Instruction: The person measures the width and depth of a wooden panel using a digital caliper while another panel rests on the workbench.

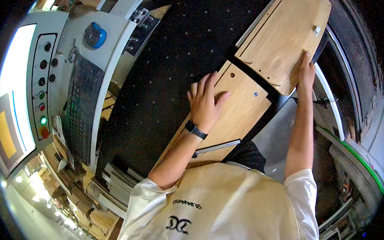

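Two light wood panels lie end to end on a black table dotted with small points, with a narrow dark gap between them. My left hand [206,102], a black watch on its wrist, rests spread over the left edge of the nearer panel [239,109]. Its fingers reach past that edge. At the right edge of the farther panel [285,34], near its close corner, my right hand [305,75] grips the wood; some of its fingers are hidden. A small silver fitting [316,29] sits on the farther panel. Drilled holes show in both panels.
A grey metal bar [218,147] lies across the nearer panel by my body. To the left stand a control console with a lit screen [17,91], buttons, a dark keyboard [82,102] and a blue-rimmed knob [95,35]. Machine framing with a green strip [364,159] curves along the right.
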